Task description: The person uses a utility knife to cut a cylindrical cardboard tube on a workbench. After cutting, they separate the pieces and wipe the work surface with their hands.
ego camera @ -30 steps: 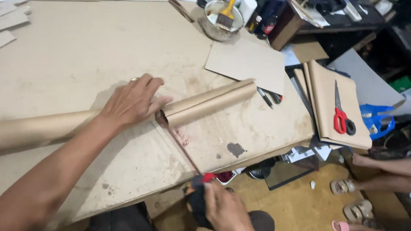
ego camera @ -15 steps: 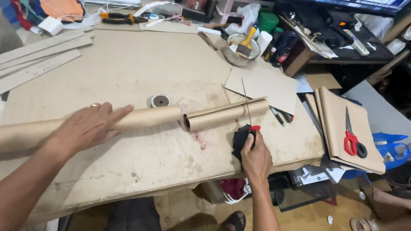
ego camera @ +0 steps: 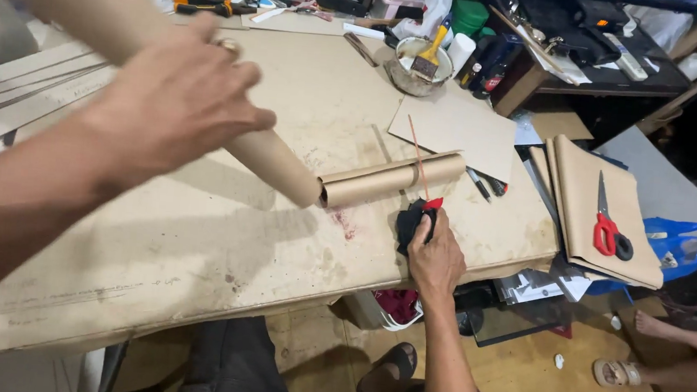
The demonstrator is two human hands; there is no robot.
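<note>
The left hand (ego camera: 176, 101) wrapped its fingers around the raised cardboard tube (ego camera: 272, 160); farther off, the right hand (ego camera: 434, 258) pinched a red-handled blade (ego camera: 421, 181) (upright) beside the cut-off piece (ego camera: 392, 183) on the table (ego camera: 193, 241). A slip might nick fingers.

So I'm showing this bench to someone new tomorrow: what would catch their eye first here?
Most likely the long brown paper roll, lifted at an angle over the table by the left hand near the camera. Next, the right hand at the table's front edge, gripping a dark tool with a red tip and a thin rod sticking up. Off to the right, red scissors lie on folded brown paper.
</note>
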